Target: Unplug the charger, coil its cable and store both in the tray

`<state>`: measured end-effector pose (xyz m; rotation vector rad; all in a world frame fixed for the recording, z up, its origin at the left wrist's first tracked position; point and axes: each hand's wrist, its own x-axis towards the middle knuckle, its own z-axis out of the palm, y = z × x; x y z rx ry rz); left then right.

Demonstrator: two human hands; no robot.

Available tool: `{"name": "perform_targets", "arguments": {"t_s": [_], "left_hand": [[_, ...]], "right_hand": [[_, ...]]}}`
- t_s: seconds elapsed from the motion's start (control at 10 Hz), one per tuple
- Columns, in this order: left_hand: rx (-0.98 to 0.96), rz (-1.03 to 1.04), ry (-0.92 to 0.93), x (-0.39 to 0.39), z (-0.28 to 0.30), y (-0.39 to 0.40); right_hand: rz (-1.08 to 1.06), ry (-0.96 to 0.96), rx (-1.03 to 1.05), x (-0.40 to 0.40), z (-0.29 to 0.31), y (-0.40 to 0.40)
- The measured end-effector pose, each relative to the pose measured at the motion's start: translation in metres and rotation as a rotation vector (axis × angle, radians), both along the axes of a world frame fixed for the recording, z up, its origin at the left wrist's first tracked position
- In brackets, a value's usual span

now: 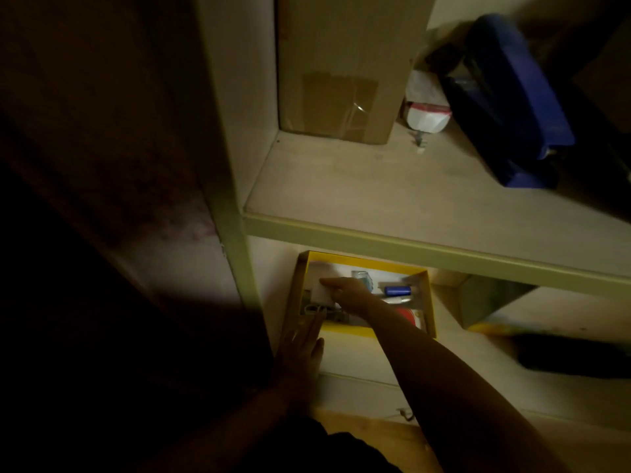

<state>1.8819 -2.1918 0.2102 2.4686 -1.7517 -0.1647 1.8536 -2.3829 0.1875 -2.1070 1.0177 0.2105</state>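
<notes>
A yellow tray (pixel 345 330) sits on the lower shelf, lit from above. My right hand (pixel 351 295) reaches into it and rests on a white block (pixel 322 292), probably the charger; the grip itself is hard to make out. A pale cable bundle (pixel 314 310) lies in the tray's near left corner. My left hand (pixel 304 343) lies flat, fingers together, against the tray's near left edge and holds nothing.
The tray also holds a blue cylinder (pixel 397 290), a red round item (pixel 408 317) and a small teal thing (pixel 362 277). A cardboard box (pixel 336 80), a white bag (pixel 426 114) and a blue bin (pixel 508 97) stand on the upper shelf (pixel 375 230).
</notes>
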Motion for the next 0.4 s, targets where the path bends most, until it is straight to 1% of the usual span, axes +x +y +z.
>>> {"name": "perform_targets", "arguments": {"t_s": [0.1,0.2,0.3,0.4], "left_hand": [[0.093,-0.053,0.05,-0.002,-0.004,0.0],[0.116,-0.079,0.133,-0.001,-0.023,0.005],[0.208,-0.069,0.149,-0.003,-0.032,0.005],[0.142,-0.128,-0.004,-0.003,-0.017,0.011]], "right_hand": [[0.071,0.021,-0.013,-0.001,0.004,0.005],[-0.02,-0.09,-0.107,-0.012,0.019,0.017],[-0.344,-0.449,-0.114,-0.03,0.05,0.044],[-0.291,-0.806,-0.028,-0.073,0.106,0.084]]}}
